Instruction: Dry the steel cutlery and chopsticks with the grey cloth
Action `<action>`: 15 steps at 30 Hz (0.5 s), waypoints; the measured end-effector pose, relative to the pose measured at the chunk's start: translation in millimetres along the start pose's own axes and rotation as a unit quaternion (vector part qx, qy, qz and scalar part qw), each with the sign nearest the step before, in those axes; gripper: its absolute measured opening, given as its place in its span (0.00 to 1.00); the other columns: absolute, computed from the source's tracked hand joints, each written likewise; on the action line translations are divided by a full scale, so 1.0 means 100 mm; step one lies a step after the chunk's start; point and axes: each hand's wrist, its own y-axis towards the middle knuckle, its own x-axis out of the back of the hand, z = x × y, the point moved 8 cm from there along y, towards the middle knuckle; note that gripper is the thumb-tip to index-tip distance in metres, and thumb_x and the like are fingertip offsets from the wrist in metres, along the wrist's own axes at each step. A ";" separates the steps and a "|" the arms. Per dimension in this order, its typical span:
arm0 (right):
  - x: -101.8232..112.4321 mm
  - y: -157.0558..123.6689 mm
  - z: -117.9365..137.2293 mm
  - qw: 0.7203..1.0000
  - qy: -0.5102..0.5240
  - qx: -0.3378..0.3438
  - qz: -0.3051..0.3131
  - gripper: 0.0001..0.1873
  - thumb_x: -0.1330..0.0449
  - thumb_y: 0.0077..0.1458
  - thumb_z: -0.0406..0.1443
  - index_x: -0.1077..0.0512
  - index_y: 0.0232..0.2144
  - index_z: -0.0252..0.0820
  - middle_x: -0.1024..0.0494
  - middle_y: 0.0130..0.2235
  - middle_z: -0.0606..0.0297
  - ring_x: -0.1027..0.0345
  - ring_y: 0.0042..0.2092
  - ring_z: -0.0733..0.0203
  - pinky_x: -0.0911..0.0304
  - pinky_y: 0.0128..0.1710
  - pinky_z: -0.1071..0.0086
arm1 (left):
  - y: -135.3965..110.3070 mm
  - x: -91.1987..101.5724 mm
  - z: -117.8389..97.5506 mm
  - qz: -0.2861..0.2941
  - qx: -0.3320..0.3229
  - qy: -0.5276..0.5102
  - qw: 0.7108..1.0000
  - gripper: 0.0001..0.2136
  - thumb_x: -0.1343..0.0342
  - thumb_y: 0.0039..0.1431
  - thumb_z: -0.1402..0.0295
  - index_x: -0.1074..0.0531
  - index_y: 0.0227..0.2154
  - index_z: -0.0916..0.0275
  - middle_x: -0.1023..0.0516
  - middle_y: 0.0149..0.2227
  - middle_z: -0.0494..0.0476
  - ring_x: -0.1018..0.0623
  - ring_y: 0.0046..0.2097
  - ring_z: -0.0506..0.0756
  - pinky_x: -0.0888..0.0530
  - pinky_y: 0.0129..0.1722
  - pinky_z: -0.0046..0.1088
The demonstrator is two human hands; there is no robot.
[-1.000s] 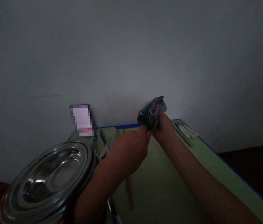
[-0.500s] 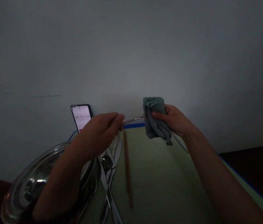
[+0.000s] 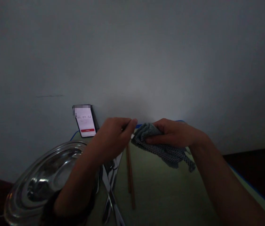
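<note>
My left hand (image 3: pixel 114 136) is closed in a pinch on a thin, shiny metal utensil; only a small bright bit of it (image 3: pixel 132 136) shows between the hand and the cloth, so its kind is hidden. A grey-green cloth (image 3: pixel 151 144) with a dark checked underside is gripped in my right hand (image 3: pixel 173 133), thumb on top, and bunched close against my left fingertips. Below, two brown chopsticks (image 3: pixel 129 175) lie on the table. Several metal knives and other cutlery (image 3: pixel 111 191) lie crossed beside them, partly under my left forearm.
A large, shiny metal bowl (image 3: pixel 25 188) stands at the left, partly behind my left arm. Beyond it, a phone (image 3: pixel 85 121) showing a timer leans on the grey wall (image 3: pixel 132 56). The greenish tabletop (image 3: pixel 165 194) has blue edging.
The cloth and my right hand have come down and closer to my left hand, and the cloth has turned flatter. Less of the metal utensil shows. My left hand has shifted slightly right.
</note>
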 end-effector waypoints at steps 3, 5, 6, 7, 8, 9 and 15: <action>0.01 0.00 0.03 0.997 -0.076 0.008 0.006 0.13 0.45 0.53 0.42 0.30 0.29 0.36 0.29 0.26 0.69 0.39 0.25 0.71 0.42 0.23 0.77 | -0.02 -0.09 0.00 0.054 -0.014 -0.016 0.998 0.18 0.60 0.61 0.61 0.39 0.18 0.62 0.38 0.18 0.46 0.37 0.21 0.48 0.44 0.22 0.24; 0.03 -0.02 0.02 0.995 -0.099 0.007 0.010 0.13 0.46 0.54 0.42 0.30 0.30 0.37 0.29 0.27 0.69 0.39 0.26 0.70 0.41 0.25 0.77 | -0.07 -0.12 0.05 0.096 -0.014 -0.041 0.994 0.18 0.61 0.62 0.60 0.39 0.19 0.62 0.37 0.19 0.46 0.37 0.22 0.47 0.42 0.23 0.24; 0.05 -0.04 0.01 0.995 -0.104 0.007 0.011 0.13 0.46 0.54 0.42 0.30 0.31 0.37 0.29 0.28 0.68 0.39 0.27 0.70 0.41 0.25 0.77 | -0.09 -0.12 0.07 0.117 -0.011 -0.053 0.992 0.18 0.61 0.62 0.60 0.40 0.20 0.62 0.37 0.19 0.45 0.37 0.22 0.47 0.41 0.23 0.23; 0.06 -0.06 0.01 0.995 -0.103 0.006 0.014 0.13 0.46 0.54 0.42 0.30 0.31 0.38 0.28 0.28 0.68 0.38 0.27 0.70 0.41 0.26 0.77 | -0.12 -0.10 0.10 0.130 -0.006 -0.062 0.989 0.18 0.62 0.63 0.60 0.39 0.20 0.62 0.37 0.20 0.45 0.37 0.22 0.47 0.40 0.23 0.23; 0.06 -0.07 0.00 0.995 -0.100 0.003 0.018 0.13 0.46 0.54 0.42 0.30 0.32 0.38 0.28 0.28 0.68 0.38 0.27 0.70 0.41 0.26 0.77 | -0.14 -0.09 0.13 0.146 0.001 -0.065 0.987 0.18 0.63 0.63 0.59 0.38 0.21 0.62 0.37 0.20 0.46 0.36 0.22 0.47 0.39 0.24 0.23; 0.06 -0.08 -0.01 0.995 -0.096 -0.001 0.023 0.13 0.46 0.54 0.43 0.29 0.33 0.38 0.27 0.29 0.68 0.38 0.27 0.69 0.41 0.26 0.77 | -0.16 -0.09 0.14 0.161 0.005 -0.062 0.985 0.18 0.62 0.63 0.59 0.36 0.23 0.62 0.35 0.21 0.46 0.36 0.22 0.47 0.39 0.24 0.23; -0.02 -0.03 0.02 0.991 -0.130 -0.003 0.039 0.12 0.45 0.53 0.41 0.28 0.35 0.40 0.26 0.31 0.68 0.37 0.29 0.68 0.42 0.27 0.76 | -0.21 -0.17 0.06 0.208 -0.033 0.023 0.977 0.16 0.59 0.61 0.61 0.31 0.26 0.62 0.29 0.23 0.49 0.31 0.24 0.49 0.38 0.25 0.23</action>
